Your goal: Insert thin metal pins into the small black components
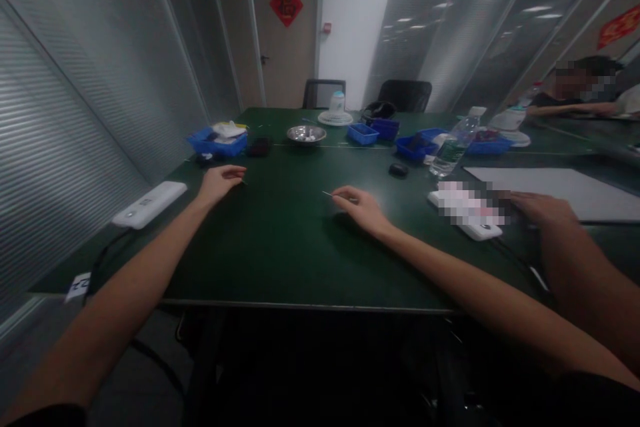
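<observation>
A thin needle (327, 194) juts left from the right hand (363, 208), pinched between thumb and fingertips, low over the bare middle of the green worktop (280, 260). The left hand (219, 183) rests well apart, fingers curled; a small dark tip shows at them, but whether its grip holds anything I cannot tell. So fine a thing probably needs a light fingertip pinch near the point, with the wrist steadied on the worktop. Beyond stand a bowl (306, 135), blue trays (218, 143) and a bottle (453, 147). A co-worker's hand (543, 208) lies to the right.
</observation>
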The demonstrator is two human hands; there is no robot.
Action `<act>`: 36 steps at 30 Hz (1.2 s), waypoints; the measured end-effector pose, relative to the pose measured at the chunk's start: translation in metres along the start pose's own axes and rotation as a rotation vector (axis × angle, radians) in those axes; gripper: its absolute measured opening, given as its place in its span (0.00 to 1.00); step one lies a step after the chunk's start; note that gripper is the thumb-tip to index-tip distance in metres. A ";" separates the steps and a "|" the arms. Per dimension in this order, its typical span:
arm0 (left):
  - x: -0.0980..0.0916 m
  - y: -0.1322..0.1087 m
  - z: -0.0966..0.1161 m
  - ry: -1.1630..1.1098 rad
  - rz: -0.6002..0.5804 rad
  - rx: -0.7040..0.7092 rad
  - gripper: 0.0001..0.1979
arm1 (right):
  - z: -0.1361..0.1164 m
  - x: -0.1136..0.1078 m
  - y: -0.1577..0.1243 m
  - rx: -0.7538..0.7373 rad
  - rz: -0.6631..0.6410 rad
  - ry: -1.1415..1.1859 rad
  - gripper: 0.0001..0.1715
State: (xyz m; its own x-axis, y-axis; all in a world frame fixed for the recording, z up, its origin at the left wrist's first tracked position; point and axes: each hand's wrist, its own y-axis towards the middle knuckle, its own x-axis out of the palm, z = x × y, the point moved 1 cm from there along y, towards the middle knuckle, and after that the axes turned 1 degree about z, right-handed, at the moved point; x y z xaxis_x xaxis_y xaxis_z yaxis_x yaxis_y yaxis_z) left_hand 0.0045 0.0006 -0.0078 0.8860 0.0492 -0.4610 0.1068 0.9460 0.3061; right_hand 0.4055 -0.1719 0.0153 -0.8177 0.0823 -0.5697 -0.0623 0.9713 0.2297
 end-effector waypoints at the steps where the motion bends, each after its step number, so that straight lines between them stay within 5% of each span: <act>1: -0.003 0.002 -0.001 0.033 -0.004 0.016 0.25 | 0.000 0.000 0.000 0.002 -0.001 0.002 0.20; 10: -0.013 0.002 -0.003 0.524 -0.266 0.217 0.27 | 0.004 0.001 0.003 -0.009 -0.008 -0.009 0.20; 17: 0.000 0.000 0.004 0.666 -0.263 0.397 0.17 | 0.009 0.004 0.009 0.009 -0.001 0.001 0.19; 20: -0.002 0.002 0.013 0.649 -0.155 0.440 0.15 | 0.007 0.003 0.009 0.004 -0.001 -0.005 0.19; 26: -0.025 0.004 0.023 0.371 0.213 0.258 0.15 | 0.007 0.002 0.007 -0.003 0.007 -0.018 0.19; 32: -0.033 0.007 0.005 0.306 0.121 0.030 0.16 | 0.006 0.002 0.006 0.003 0.015 0.019 0.19; 36: -0.031 0.006 0.004 0.437 0.061 0.034 0.12 | 0.006 0.001 0.007 0.029 0.010 0.021 0.19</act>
State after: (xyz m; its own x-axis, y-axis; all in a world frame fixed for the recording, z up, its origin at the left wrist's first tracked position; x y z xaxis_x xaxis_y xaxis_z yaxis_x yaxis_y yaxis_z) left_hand -0.0202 0.0040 0.0116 0.6180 0.2425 -0.7478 0.0815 0.9264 0.3677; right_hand 0.4078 -0.1639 0.0112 -0.8299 0.0873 -0.5511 -0.0382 0.9765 0.2123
